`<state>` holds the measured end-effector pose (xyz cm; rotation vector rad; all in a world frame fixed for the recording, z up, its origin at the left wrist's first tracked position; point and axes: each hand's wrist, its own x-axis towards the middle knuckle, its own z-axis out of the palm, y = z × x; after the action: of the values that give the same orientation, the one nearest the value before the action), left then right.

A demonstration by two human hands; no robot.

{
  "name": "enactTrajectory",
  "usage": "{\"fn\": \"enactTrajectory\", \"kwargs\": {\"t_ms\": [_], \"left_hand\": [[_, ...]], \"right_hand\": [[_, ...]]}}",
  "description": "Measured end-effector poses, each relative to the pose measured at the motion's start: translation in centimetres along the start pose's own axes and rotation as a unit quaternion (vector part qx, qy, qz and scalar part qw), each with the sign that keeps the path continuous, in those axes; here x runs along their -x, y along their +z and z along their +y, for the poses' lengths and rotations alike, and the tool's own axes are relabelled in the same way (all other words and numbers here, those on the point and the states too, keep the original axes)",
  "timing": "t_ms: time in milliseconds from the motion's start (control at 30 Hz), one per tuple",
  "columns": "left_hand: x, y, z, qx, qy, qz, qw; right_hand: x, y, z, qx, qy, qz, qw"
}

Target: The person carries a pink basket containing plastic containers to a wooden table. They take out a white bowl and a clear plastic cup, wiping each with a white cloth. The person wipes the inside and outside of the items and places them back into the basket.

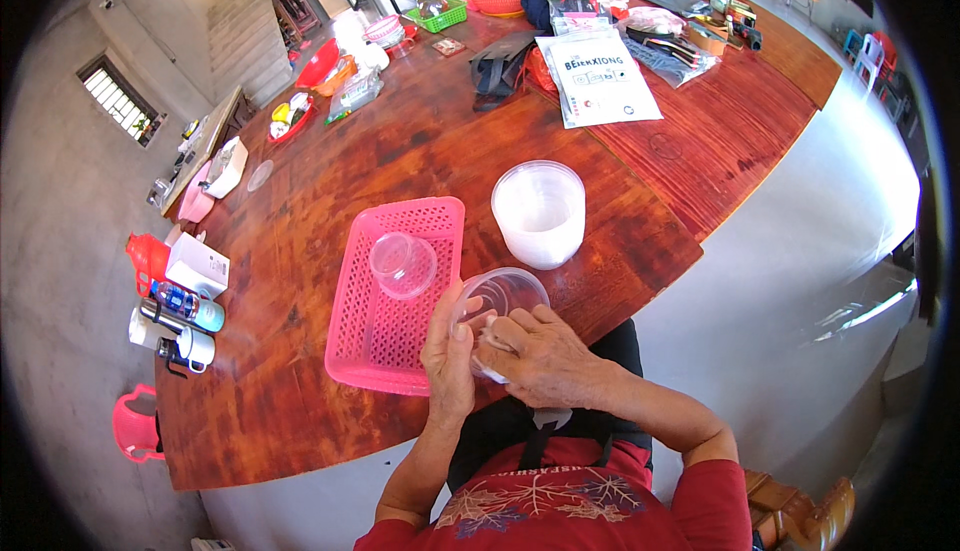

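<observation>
Already held at the near edge of the wooden surface [330, 181]: a clear round plastic bowl [505, 296], tipped so that its open mouth faces up and a little toward the person. Left hand [447, 356] closed on the bowl's left rim, thumb lying over the edge, fingers under the wall. Right hand [535, 356] clenched on a small white wad [492, 336], perhaps a cloth or tissue, pressed at the near rim of the same bowl. So both grips directly on the thing, left one carrying, right one working from the near right side inward. No long axis to speak of, being round; only the opening matters, and it looks away from the chest. Just to the left, touching or almost touching the left hand, a pink perforated basket [395, 351] with one smaller clear cup [403, 264] inside, mouth up. Beyond the bowl, apart from it, a stack of clear bowls [538, 213] standing upright, nearer to the right hand than to the left.
</observation>
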<state>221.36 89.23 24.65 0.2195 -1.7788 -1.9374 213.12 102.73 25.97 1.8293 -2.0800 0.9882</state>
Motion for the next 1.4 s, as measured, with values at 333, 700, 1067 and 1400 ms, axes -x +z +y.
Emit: {"fn": "enactTrajectory", "kwargs": {"t_ms": [333, 700, 1067, 1400], "left_hand": [[-1.4, -0.8, 0.3, -0.01, -0.067, -0.018, 0.998], [-0.9, -0.3, -1.4, 0.169, -0.01, -0.068, 0.983], [-0.7, 1.1, 1.3, 0.201, -0.213, -0.023, 0.956], [-0.8, 0.5, 0.8, 0.237, -0.255, -0.018, 0.937]], "right_hand": [[1.2, 0.9, 0.9, 0.155, -0.035, 0.071, 0.985], [-0.8, 0.6, -0.6, -0.387, 0.033, 0.048, 0.92], [-1.4, -0.5, 1.6, 0.139, -0.044, 0.072, 0.987], [-1.2, 0.5, 1.2, 0.161, 0.048, 0.056, 0.984]]}}
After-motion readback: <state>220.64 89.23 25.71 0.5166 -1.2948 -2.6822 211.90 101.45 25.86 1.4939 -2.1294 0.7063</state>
